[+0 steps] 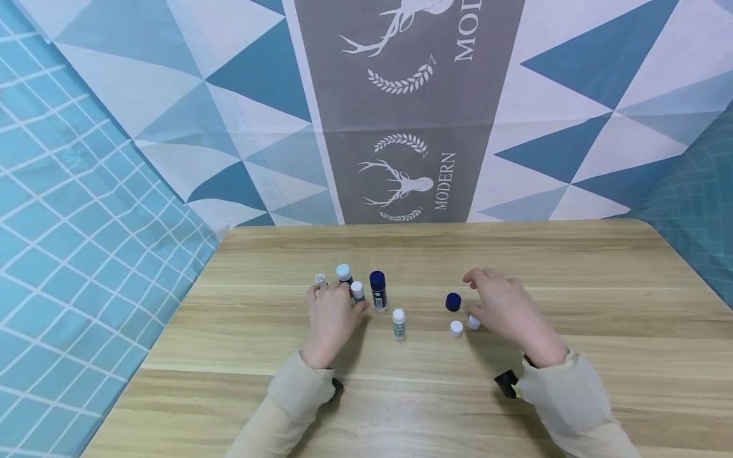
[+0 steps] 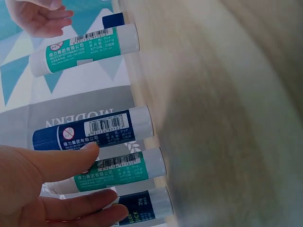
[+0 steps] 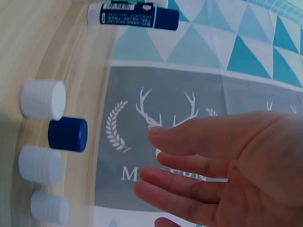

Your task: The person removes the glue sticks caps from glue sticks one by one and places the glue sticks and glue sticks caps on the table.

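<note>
My left hand (image 1: pixel 332 315) reaches in among upright glue sticks, fingers fairly straight. In the left wrist view its thumb and fingers lie either side of a green glue stick (image 2: pixel 123 171); firm contact cannot be made out. A navy glue stick (image 2: pixel 106 127) stands beside the thumb, and a dark-labelled glue stick (image 2: pixel 142 207) is partly hidden by the fingers. My right hand (image 1: pixel 509 312) hovers, fingers apart and holding nothing, near a navy cap (image 3: pixel 67 134) and white caps (image 3: pixel 42 99) on the table.
Another green glue stick (image 1: pixel 399 325) stands between the hands, nearer me. A white-topped stick (image 1: pixel 321 278) shows past the left fingers. The wooden table (image 1: pixel 412 407) meets a patterned cloth backdrop (image 1: pixel 401 114) at its far edge; blue checked cloth (image 1: pixel 74 254) hangs at left.
</note>
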`<control>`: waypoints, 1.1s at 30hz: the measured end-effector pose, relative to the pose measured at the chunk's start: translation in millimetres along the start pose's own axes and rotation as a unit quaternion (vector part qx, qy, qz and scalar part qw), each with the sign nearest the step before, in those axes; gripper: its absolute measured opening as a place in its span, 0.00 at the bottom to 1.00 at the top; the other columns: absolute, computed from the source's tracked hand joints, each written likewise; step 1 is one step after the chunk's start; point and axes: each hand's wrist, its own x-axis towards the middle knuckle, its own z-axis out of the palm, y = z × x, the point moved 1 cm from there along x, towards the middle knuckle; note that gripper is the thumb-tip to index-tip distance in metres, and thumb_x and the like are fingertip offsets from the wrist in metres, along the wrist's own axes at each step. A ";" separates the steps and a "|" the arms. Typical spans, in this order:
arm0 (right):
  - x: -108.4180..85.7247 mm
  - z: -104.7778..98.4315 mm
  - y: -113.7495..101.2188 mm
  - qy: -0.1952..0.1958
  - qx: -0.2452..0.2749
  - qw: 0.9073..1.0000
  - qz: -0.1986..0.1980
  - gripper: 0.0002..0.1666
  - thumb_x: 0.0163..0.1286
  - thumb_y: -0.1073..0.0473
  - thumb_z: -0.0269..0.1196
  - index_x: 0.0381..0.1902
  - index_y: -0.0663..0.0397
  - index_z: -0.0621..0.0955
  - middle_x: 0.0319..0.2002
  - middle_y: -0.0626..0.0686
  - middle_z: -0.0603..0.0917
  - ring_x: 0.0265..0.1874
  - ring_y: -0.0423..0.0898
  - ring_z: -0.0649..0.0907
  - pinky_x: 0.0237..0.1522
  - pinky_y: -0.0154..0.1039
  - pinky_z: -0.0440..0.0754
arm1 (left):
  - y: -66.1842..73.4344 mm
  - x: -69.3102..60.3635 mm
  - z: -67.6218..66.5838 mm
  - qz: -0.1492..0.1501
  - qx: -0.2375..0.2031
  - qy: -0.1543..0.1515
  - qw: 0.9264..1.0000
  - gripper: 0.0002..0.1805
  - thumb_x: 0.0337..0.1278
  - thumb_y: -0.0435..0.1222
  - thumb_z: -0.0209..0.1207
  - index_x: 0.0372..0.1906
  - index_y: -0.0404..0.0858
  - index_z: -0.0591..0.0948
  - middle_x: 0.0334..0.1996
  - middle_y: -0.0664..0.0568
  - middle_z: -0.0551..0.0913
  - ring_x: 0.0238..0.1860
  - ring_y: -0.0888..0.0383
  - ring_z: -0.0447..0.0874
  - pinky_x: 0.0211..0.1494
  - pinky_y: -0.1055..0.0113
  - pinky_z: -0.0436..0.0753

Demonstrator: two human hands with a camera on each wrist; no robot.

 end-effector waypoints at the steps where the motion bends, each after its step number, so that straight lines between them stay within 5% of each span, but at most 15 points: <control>1: -0.2 0.5 -1.2 0.002 0.001 1.000 -0.002 0.22 0.55 0.63 0.61 0.49 0.63 0.74 0.43 0.59 0.79 0.42 0.55 0.79 0.49 0.60 0.67 | 0.6 0.2 0.1 -0.002 -0.001 0.002 1.000 0.19 0.37 0.49 0.69 0.22 0.37 0.78 0.22 0.49 0.79 0.28 0.49 0.78 0.52 0.49 0.68; 17: -1.2 3.1 -18.4 0.014 0.016 0.999 -0.030 0.20 0.59 0.58 0.61 0.48 0.60 0.76 0.42 0.55 0.80 0.42 0.50 0.79 0.49 0.55 0.69 | 5.0 -3.6 -9.2 0.010 -0.022 0.015 1.000 0.13 0.36 0.39 0.69 0.25 0.38 0.78 0.23 0.50 0.80 0.30 0.50 0.77 0.55 0.51 0.63; 25: -2.3 0.7 -33.3 0.032 0.057 0.996 -0.057 0.20 0.60 0.54 0.62 0.49 0.57 0.76 0.42 0.52 0.81 0.37 0.47 0.80 0.42 0.46 0.77 | 14.6 -7.6 -24.0 0.045 -0.093 0.045 0.994 0.12 0.31 0.31 0.66 0.26 0.40 0.75 0.23 0.53 0.80 0.27 0.57 0.75 0.54 0.52 0.61; 33: -9.1 -4.1 -48.2 0.076 0.107 0.986 -0.104 0.21 0.62 0.50 0.61 0.51 0.51 0.76 0.40 0.46 0.81 0.40 0.41 0.80 0.34 0.34 0.77 | 27.9 -15.3 -41.3 0.085 -0.116 0.034 0.989 0.10 0.34 0.31 0.64 0.28 0.42 0.76 0.27 0.58 0.79 0.29 0.58 0.73 0.55 0.54 0.60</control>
